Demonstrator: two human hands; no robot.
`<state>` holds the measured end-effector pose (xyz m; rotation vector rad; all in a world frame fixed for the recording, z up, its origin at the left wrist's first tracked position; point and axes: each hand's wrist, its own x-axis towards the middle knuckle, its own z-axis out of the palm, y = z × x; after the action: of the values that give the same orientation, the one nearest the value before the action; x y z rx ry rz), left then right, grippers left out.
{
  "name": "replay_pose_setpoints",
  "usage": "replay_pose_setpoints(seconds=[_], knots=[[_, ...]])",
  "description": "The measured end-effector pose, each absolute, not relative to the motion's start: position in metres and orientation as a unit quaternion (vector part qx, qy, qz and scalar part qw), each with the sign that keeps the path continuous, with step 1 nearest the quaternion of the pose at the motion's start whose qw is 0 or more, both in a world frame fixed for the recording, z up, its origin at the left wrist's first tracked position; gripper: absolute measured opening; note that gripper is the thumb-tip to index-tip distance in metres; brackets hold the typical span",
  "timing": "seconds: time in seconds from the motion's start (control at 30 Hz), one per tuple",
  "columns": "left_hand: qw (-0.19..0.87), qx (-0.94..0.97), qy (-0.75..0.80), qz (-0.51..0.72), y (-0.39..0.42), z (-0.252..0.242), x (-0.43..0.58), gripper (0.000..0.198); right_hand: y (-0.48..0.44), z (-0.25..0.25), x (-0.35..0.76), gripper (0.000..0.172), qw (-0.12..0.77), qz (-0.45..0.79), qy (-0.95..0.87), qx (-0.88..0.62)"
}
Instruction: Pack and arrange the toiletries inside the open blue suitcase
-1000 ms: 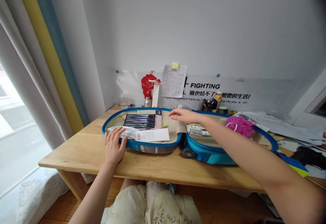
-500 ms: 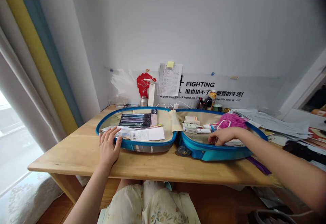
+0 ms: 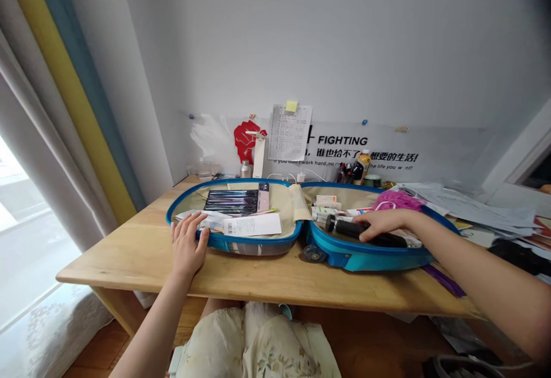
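An opened blue suitcase (image 3: pixel 344 260) lies on the desk, its two shells side by side. My right hand (image 3: pixel 383 222) is closed around a long black cylinder (image 3: pixel 348 228) with a shiny band near its left end, just inside the right shell. Small tubes and boxes (image 3: pixel 326 201) and a magenta mesh puff (image 3: pixel 399 199) lie behind it. My left hand (image 3: pixel 188 245) rests on the left shell's front rim, fingers spread, holding nothing. That shell contains a pack of dark, slim items (image 3: pixel 232 201) and a white card (image 3: pixel 253 225).
The wooden desk (image 3: pixel 258 277) runs beneath the suitcase. Loose papers (image 3: pixel 477 206) pile up at the right. A purple strap (image 3: pixel 443 280) lies by the right shell. Along the wall stand a metal bottle (image 3: pixel 245 170), a yellow bottle (image 3: pixel 364 166) and pens (image 3: pixel 345 172).
My right hand has lifted the black cylinder into sight from within the right shell. My left hand stays on the rim. The whole view has shifted slightly.
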<state>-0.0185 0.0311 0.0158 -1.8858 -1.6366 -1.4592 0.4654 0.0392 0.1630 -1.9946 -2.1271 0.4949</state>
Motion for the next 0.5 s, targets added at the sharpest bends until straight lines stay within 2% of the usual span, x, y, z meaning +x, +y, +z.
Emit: replay_pose_setpoints(seconds=[0.1,0.17,0.4,0.5], knots=[[0.125,-0.646,-0.563,-0.499,0.031,0.016,-0.018,0.040,0.050,0.186,0.467,0.043,0.008,0.259,-0.742,-0.618],[0.128,-0.643,-0.565,-0.501,0.031,0.016,-0.017,0.040,0.061,0.198,0.457,0.052,0.028,0.262,-0.736,-0.624],[0.131,-0.644,-0.568,-0.496,0.031,0.017,-0.018,0.040,0.113,0.209,0.361,0.073,0.051,0.144,-0.830,-0.536],[0.128,-0.646,-0.567,-0.495,0.031,0.016,-0.018,0.038,0.140,0.201,0.314,0.074,0.052,0.077,-0.861,-0.500]])
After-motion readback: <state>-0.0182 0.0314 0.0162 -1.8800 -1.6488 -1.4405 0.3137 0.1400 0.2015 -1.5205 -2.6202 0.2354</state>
